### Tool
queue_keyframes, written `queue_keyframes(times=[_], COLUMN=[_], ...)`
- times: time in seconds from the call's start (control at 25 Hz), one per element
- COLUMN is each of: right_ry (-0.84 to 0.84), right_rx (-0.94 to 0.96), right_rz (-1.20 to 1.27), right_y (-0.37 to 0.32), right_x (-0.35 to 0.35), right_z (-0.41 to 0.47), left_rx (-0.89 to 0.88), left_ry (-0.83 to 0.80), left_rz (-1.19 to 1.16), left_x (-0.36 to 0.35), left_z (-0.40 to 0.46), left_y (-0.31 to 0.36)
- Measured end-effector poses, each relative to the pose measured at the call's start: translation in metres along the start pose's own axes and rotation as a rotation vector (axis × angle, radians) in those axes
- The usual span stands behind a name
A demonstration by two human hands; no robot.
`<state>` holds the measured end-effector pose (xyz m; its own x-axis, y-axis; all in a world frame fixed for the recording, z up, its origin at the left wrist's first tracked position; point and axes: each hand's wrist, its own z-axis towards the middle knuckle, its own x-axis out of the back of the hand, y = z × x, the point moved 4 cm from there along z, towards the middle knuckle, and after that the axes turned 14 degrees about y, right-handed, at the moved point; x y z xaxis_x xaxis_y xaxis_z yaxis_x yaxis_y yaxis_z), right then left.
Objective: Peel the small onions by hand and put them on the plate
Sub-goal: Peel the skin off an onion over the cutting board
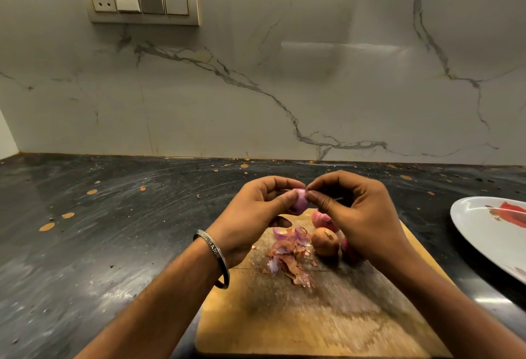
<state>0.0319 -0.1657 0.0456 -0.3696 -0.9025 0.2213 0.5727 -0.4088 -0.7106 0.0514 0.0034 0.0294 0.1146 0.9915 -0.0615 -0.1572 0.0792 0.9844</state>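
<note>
A dark stone counter (113, 216) ran under a veined marble wall (284, 88) with a switch panel (138, 0) at 11 o'clock; the white plate (478, 230) at 3 o'clock showed only a red pattern; on the wooden cutting board (299, 316) lay onion skins (290, 256) and an unpeeled onion (325, 241); the left hand (253, 213) gripped a peeled pink onion (300, 201) while the right hand (355, 213) pinched its top.

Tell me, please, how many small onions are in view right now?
4: one onion in the hands, and three on the cutting board: a pink onion, a brown unpeeled onion, a reddish onion partly hidden behind the right hand.
</note>
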Motion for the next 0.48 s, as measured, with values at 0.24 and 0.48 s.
queue_keyframes(times=[0.24, 0.48], right_ry=[0.022, -0.076], right_rx=[0.073, 0.185], right_rz=[-0.067, -0.184], right_y=[-0.0008, -0.0059], right_x=[0.0004, -0.0081], right_z=[-0.0009, -0.0023], left_rx=[-0.009, -0.047], left_ry=[-0.082, -0.047], left_rz=[0.035, 0.154], left_x=[-0.0030, -0.0065], left_z=[-0.0031, -0.0054], left_y=[0.0016, 0.0045])
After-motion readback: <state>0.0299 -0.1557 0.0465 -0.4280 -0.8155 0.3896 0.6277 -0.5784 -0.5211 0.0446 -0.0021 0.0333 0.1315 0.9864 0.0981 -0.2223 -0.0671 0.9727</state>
